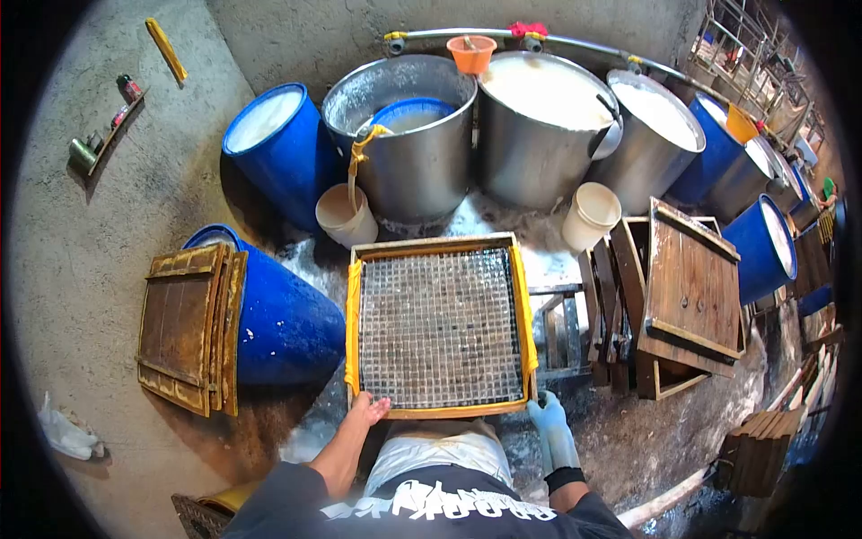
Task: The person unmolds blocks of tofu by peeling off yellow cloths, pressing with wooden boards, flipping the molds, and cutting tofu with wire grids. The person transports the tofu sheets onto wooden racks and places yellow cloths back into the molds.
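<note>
In front of my body is a square wooden frame (pixel 431 413) with a fine grid (pixel 437 328) across it and yellow cloth-like strips (pixel 353 314) along its left and right sides. My left hand (pixel 370 409), bare, grips the near left corner, its fingertips pointing to the right. At the near right corner my right hand (pixel 549 415), in a light blue glove, is closed on the frame's edge. The undersides of both grips are hidden.
Steel vats (pixel 539 135) and blue barrels (pixel 274 162) with whitish contents line the wall. Two white buckets (pixel 593 216) stand beyond the frame. Wooden boards (pixel 184 314) lean on a barrel at left; wooden boxes (pixel 691 287) are stacked at right. The floor looks wet.
</note>
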### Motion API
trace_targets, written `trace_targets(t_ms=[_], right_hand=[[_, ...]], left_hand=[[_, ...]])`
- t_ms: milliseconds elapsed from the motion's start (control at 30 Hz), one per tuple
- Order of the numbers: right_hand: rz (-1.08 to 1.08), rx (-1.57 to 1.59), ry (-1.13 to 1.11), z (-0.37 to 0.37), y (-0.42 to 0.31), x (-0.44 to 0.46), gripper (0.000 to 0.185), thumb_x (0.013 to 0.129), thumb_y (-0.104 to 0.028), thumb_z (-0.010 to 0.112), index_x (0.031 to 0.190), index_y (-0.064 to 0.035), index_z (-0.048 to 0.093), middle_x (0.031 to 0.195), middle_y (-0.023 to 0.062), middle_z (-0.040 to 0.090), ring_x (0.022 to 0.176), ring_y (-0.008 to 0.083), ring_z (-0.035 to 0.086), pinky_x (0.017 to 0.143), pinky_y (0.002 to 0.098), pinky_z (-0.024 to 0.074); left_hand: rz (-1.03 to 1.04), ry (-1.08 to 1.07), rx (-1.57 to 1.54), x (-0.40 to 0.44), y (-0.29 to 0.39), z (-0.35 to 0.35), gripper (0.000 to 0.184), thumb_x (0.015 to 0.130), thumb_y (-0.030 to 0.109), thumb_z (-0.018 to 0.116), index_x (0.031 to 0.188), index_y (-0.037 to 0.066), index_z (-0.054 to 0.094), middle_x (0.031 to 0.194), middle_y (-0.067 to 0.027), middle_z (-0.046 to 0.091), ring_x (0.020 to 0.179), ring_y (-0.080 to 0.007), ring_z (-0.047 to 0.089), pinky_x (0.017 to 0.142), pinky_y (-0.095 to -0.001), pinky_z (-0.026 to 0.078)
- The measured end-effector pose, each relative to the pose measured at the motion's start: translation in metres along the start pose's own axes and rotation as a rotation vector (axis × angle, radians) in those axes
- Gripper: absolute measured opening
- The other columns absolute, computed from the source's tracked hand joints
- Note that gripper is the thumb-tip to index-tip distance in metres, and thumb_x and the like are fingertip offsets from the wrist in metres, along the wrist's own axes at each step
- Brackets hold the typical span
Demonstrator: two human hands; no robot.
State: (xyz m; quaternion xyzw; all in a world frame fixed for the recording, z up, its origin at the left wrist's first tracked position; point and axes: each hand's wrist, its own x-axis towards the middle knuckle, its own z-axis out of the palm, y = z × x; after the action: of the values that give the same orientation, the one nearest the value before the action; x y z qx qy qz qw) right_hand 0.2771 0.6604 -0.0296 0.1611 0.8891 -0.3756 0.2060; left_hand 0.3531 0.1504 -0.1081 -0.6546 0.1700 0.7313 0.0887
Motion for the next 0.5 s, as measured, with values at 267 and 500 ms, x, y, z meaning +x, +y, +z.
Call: trace_targets(t_ms=[267, 500], right_hand=[[0.015, -0.030, 0.099, 0.021, 0.010, 0.009, 0.052, 0.085, -0.029, 0.076, 0.126, -0.0002, 0.066, 0.113, 0.0189, 0.074, 0.101, 0.0310, 0.073, 0.089, 0.0399, 0.0567], [0.034, -0.267, 0.406, 0.021, -0.051, -0.036, 0.052, 0.080, -0.033, 0.080, 0.123, -0.0063, 0.066, 0.110, 0.0182, 0.070, 0.109, 0.0362, 0.068, 0.095, 0.0464, 0.0542]], left_hand=[[-0.170, -0.136, -0.140, -0.002, 0.021, 0.001, 0.055, 0.099, 0.021, 0.047, 0.134, -0.020, 0.038, 0.131, -0.0379, 0.056, 0.106, -0.0475, 0.068, 0.087, -0.0512, 0.064], [-0.228, -0.062, -0.092, 0.020, 0.014, 0.003, 0.036, 0.100, 0.022, 0.044, 0.122, -0.006, 0.050, 0.109, -0.0259, 0.068, 0.084, -0.0344, 0.070, 0.069, -0.0451, 0.064]])
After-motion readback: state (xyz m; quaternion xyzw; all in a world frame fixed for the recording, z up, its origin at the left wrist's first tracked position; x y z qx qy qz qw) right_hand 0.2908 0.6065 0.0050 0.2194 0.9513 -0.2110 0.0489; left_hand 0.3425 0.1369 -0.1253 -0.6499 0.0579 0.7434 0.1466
